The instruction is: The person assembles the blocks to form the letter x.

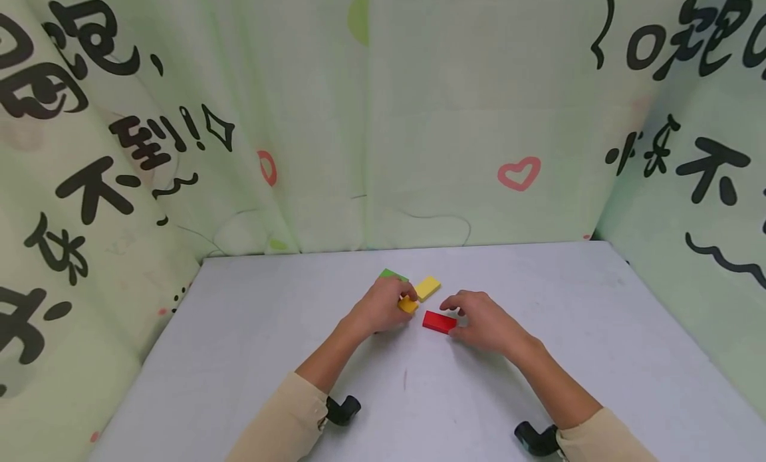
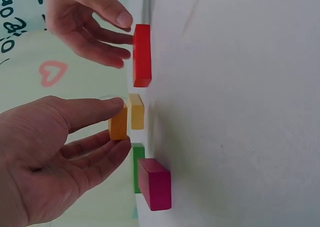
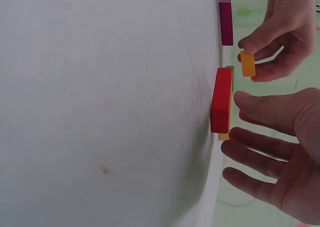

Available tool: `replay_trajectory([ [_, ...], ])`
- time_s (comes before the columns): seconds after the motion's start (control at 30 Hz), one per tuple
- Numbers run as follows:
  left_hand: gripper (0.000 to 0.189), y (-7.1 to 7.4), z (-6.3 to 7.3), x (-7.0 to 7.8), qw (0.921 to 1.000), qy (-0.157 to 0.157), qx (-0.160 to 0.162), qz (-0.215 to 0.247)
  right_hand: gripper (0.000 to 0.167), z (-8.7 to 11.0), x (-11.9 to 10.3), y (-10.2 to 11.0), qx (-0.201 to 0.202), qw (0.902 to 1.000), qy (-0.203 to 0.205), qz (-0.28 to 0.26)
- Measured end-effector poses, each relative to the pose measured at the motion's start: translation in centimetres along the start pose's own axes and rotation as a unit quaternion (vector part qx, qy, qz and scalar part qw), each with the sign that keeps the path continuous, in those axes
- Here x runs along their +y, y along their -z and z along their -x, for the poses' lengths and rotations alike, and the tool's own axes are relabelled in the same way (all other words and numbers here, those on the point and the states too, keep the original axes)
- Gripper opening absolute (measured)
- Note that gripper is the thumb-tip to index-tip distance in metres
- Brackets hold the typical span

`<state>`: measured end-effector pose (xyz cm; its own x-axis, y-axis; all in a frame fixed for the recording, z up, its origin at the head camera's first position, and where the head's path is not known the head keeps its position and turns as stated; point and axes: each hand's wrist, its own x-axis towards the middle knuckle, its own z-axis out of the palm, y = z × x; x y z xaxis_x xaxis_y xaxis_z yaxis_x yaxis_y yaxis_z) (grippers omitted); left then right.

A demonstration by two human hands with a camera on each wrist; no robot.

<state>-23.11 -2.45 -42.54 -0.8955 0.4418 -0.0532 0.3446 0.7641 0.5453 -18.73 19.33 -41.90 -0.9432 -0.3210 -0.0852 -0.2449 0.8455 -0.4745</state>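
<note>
We see the white table (image 1: 263, 342) first, where the hands work close together, so a small overreach could make them bump. The right hand (image 1: 485, 319) is spread wide at the right end of the red block (image 1: 439, 322); we cannot tell whether they touch, and a hasty closing could swivel that block. The left hand (image 1: 385, 302) is narrow, pinching the orange block (image 1: 407, 305) between thumb and fingers. Near that hand stands the magenta block (image 2: 155, 184) — largely hidden in the head view, so a blind lowering of the wrist might knock it. The green block (image 1: 393, 274) lies just far of the left hand, where knuckles could nudge it. The yellow block (image 1: 427, 288) sits far and right of the orange one, which, small as it is, could slip if the pinch loosens, and strike the yellow.
</note>
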Motion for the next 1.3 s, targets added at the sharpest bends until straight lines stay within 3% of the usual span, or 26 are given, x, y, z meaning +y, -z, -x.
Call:
replay_trajectory([
  [0.23, 0.03, 0.5, 0.8, 0.1, 0.9998, -0.016, -0.014, 0.005, 0.045, -0.4, -0.2, -0.1, -0.012, 0.9999, 0.003, 0.007],
  [0.47, 0.027, 0.3, 2.1, 0.2, 0.9992, -0.009, -0.036, 0.014, 0.046, -0.8, -0.2, -0.5, -0.018, 0.9998, 0.003, 0.011],
  [1.07, 0.027, -1.2, 5.5, 0.9, 0.9984, 0.015, -0.032, 0.043, 0.043, -0.9, -0.7, -0.9, -0.008, 0.9996, 0.017, 0.019],
  [1.3, 0.029, -1.8, 6.4, 1.1, 0.9978, 0.004, -0.033, 0.057, 0.041, -1.0, -0.6, -1.0, -0.004, 0.9994, 0.028, 0.018],
])
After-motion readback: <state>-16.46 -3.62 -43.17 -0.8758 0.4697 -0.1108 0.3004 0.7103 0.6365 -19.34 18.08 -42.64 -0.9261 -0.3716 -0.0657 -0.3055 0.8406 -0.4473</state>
